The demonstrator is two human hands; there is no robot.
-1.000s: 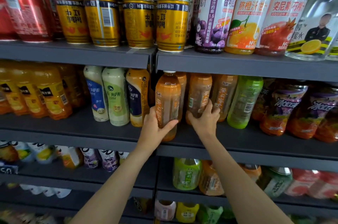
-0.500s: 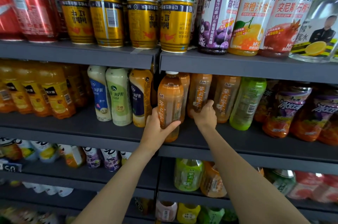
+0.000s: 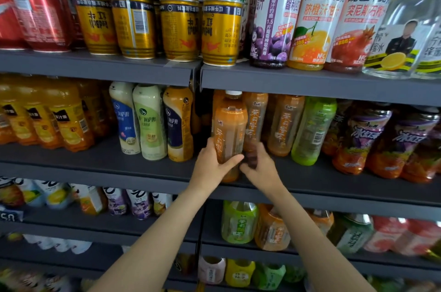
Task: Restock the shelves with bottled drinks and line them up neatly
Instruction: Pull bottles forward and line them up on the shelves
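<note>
Left hand (image 3: pixel 210 167) wraps the lower body of an orange plastic tea bottle with a white cap (image 3: pixel 229 134), at the front edge of the dark grey metal shelf (image 3: pixel 334 186). Right hand (image 3: pixel 260 167), blurred, curls beside it; what it holds I cannot tell.

Risk: bottle base sits near the lip and could tip forward on release. Just right of the grip, orange neighbour bottle (image 3: pixel 285 124) reads 茉莉蜜茶; above, gold cans (image 3: pixel 220 31) read 红牛, upside down.

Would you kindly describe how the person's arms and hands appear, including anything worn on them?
Both forearms are bare as far as the frame shows, with no sleeve in view. The left hand and right hand wear no gloves; no watch, bracelet or ring is visible. The right hand is slightly blurred.
</note>
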